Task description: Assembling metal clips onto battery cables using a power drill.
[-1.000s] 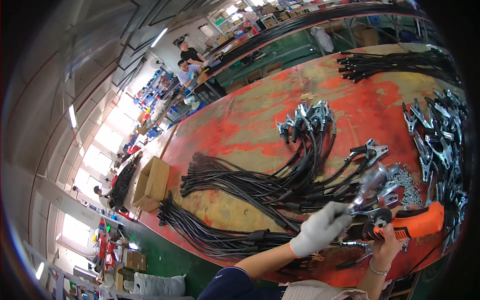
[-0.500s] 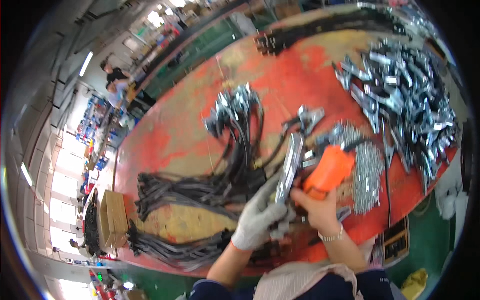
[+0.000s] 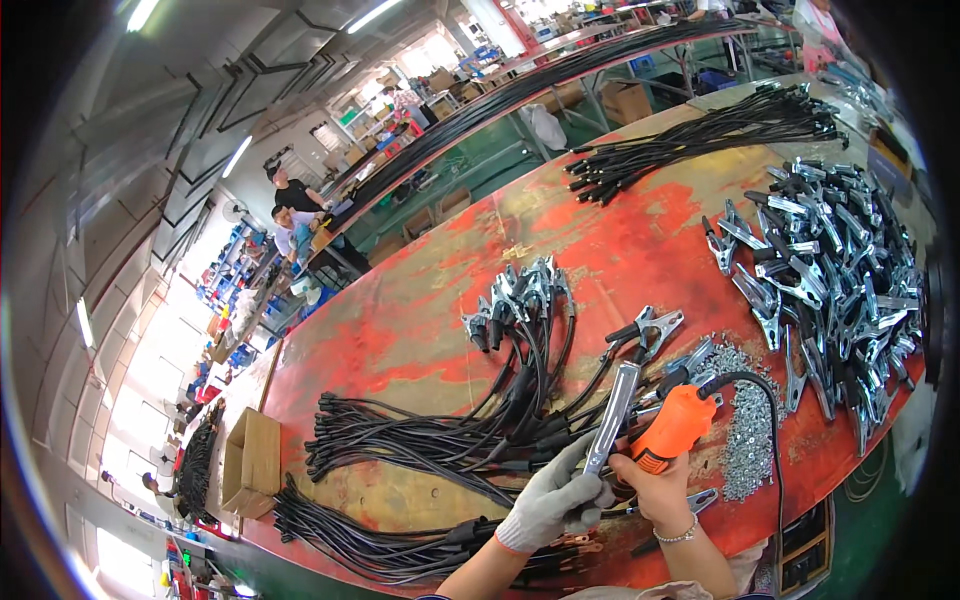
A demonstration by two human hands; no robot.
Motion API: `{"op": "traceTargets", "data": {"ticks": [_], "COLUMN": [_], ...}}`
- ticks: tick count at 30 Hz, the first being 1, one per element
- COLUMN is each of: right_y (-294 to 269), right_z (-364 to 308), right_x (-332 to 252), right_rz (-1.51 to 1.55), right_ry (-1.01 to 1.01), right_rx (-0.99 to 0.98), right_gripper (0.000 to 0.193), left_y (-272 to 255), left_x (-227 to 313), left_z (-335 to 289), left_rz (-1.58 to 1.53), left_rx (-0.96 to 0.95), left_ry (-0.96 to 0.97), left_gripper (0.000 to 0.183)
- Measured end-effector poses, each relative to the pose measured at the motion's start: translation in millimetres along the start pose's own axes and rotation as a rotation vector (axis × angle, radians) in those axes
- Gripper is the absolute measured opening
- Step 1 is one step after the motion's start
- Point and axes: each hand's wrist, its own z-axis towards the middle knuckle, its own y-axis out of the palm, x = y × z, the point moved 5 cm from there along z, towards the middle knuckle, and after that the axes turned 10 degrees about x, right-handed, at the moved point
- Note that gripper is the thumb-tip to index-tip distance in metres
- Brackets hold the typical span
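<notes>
My left hand (image 3: 555, 500), in a pale knit glove, grips a long silver metal clamp (image 3: 612, 415) that points up and away. Beside it my bare right hand (image 3: 655, 490) is closed around an orange corded power tool (image 3: 675, 428) with a black cord. The tool's front end sits close to the clamp, and the hands hide whether they touch. Just beyond, a silver clamp on a black cable (image 3: 655, 332) lies on the table. To the tool's right spreads a pile of small metal fasteners (image 3: 748, 440).
Black cables (image 3: 400, 435) lie bundled at left, some ending in silver clamps (image 3: 525, 295). A big heap of clamps (image 3: 830, 270) covers the right side of the red worn table (image 3: 400, 340). More cables (image 3: 700, 140) lie at the far edge. A cardboard box (image 3: 252, 465) stands at far left.
The view has tilted up, so the table and hands appear lower and sharper. Both hands keep their hold on clamp and tool, close together as before.
</notes>
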Motion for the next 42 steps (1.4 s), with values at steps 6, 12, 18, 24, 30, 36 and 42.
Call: {"op": "traceTargets", "data": {"ticks": [6,12,18,24,30,36,42], "right_y": [2,-3,-2,-3,-4,-2,-14], "right_z": [-2,0,1,0,2,4,-3], "right_x": [-1,-1,-1,0,2,-3,-26], "right_rz": [0.06,0.025,0.021,0.081,0.079,0.083,-0.023], "right_ry": [0.019,-0.043,-0.031,0.015,-0.001,-0.002,-0.256], "right_rx": [0.02,-0.039,0.019,0.029,-0.018,-0.048,0.148], "right_gripper": [0.053,0.054,0.055,0.055,0.054,0.054,0.053], "left_y": [4,5,9,6,5,9,-5], "left_x": [-5,-1,0,-5,-6,-3,2], "left_z": [2,-2,-2,2,2,6,16], "left_rz": [-0.013,-0.031,-0.02,-0.027,-0.027,-0.015,0.068], "left_rx": [-0.049,-0.017,-0.019,-0.011,-0.005,0.004,0.202], "left_ry": [0.018,0.007,0.03,0.003,-0.013,0.038,0.171], "left_gripper": [0.066,0.067,0.064,0.064,0.064,0.063,0.058]}}
